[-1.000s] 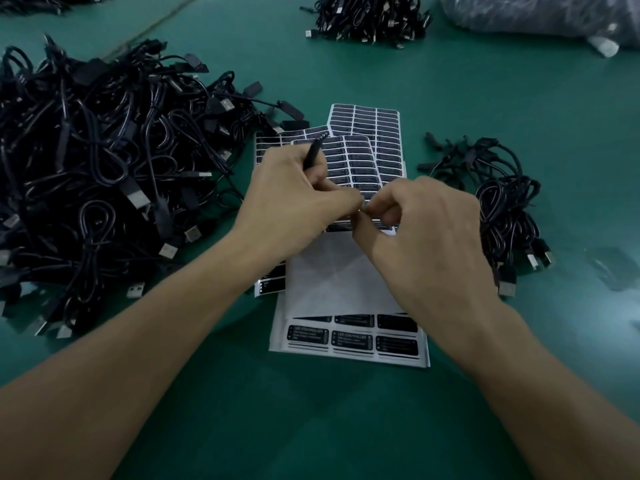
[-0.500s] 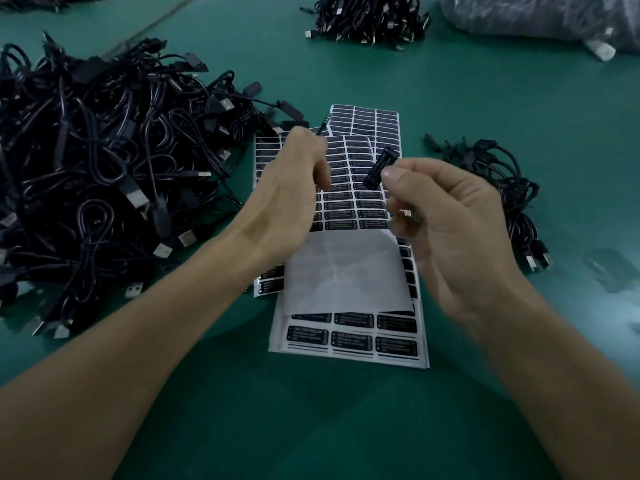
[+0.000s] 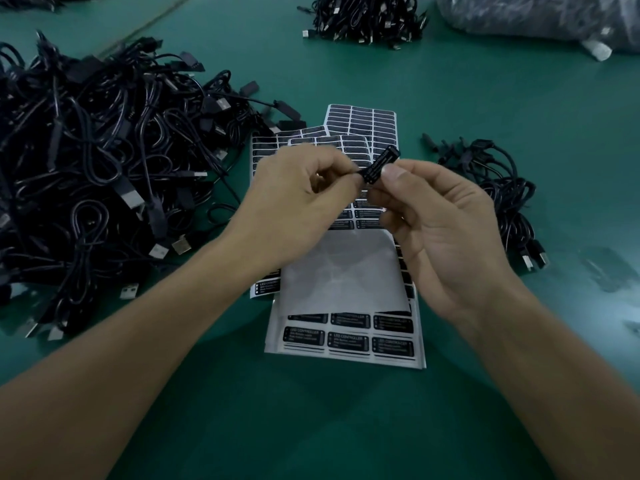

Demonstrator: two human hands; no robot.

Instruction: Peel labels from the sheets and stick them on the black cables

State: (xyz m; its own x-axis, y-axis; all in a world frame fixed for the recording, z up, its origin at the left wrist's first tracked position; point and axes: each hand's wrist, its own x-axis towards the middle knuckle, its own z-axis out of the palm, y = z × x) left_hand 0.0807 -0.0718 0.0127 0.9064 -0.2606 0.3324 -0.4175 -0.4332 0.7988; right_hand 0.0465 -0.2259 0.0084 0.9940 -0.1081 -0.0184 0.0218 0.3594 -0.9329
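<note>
- Centrally, just above the middle of the frame, a small black controller [image 3: 380, 165] on a cable is held between the two hands, and printed text is seen on its upper face, so a label appears to be already on it.
- Its long axis is tilted, running from lower left to upper right; the upper-right end stands free above the fingers.
- The right hand [image 3: 446, 233] is pinched on the lower part of the controller, with the thumb [image 3: 394, 174] laid against its side.
- The left hand [image 3: 298, 209] is closed in a pinch at the controller's lower-left end; what lies between its fingertips cannot be told for certain, though the cable is the likely thing.
- Both hands are touching the piece, so neither is nearer; the next move is judged to turn on pressing along that tilted axis.
- Below the hands, at the centre of the frame, the label sheets [image 3: 343, 341] are spread on the green table [image 3: 519, 98], the top one peeled bare in its middle.
- At the left of the frame a big cable pile [image 3: 86, 174] is heaped; a smaller bunch [image 3: 498, 195] lies just right of the right hand.
- Another cable heap [image 3: 367, 19] is seen at the top of the frame, well apart.
</note>
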